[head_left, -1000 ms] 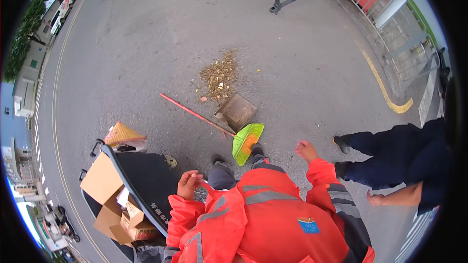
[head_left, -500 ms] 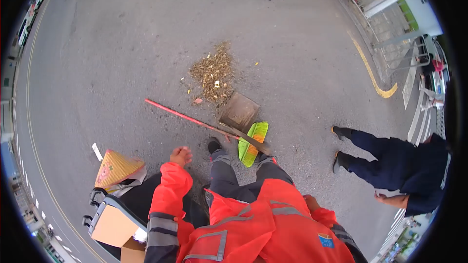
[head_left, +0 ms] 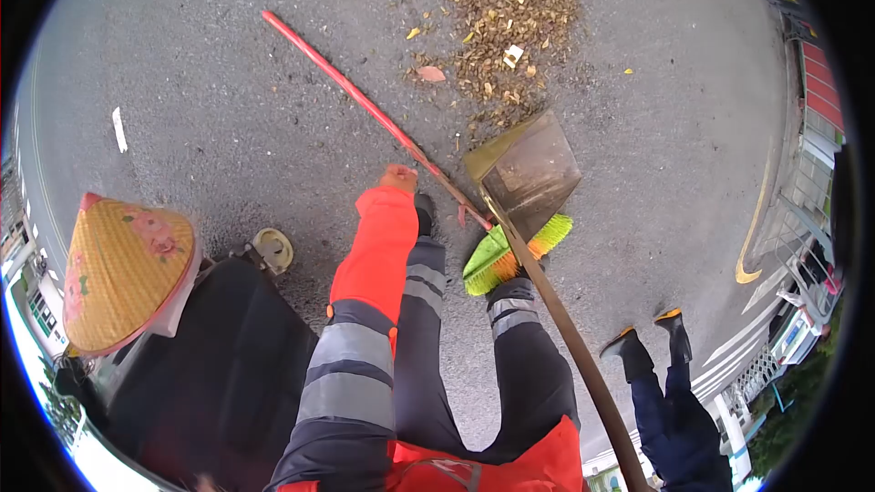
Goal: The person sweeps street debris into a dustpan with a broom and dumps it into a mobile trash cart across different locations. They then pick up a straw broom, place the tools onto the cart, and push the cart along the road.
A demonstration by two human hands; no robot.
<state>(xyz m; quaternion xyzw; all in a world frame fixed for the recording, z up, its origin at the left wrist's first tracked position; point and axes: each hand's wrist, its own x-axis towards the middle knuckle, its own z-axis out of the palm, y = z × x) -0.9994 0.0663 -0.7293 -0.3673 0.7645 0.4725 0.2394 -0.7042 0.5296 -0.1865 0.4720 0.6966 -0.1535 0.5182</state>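
Broom (head_left: 497, 262) lay on the road (head_left: 210, 100) in front of the person's feet, its green and orange bristles just by the right foot and its red handle (head_left: 339, 80) slanting away to the upper left. The left hand (head_left: 398, 179) was stretched out low beside that handle, at the end of a red sleeve (head_left: 375, 241) with grey bands; its fingers were too small and too hidden to tell whether they were spread or closed, or whether they touched the handle. The right hand was out of view, so its state could not be told. A dustpan (head_left: 542, 169) sat just beyond the bristles, and its long brown shaft (head_left: 570, 328) ran back across the broom's head, past the right leg (head_left: 529, 369), to the lower edge of the view. Beyond the pan, close to its far edge, spread a heap of dry leaves (head_left: 510, 18), with a white scrap (head_left: 513, 56) in it and a pinkish piece (head_left: 430, 74) at its near left side. To the left stood a dark cart (head_left: 214, 364), with a pointed straw hat (head_left: 132, 273) at its far end, painted with pink flowers. On the right, well apart from the broom, another person (head_left: 670, 424) stood in dark trousers and boots with orange soles.
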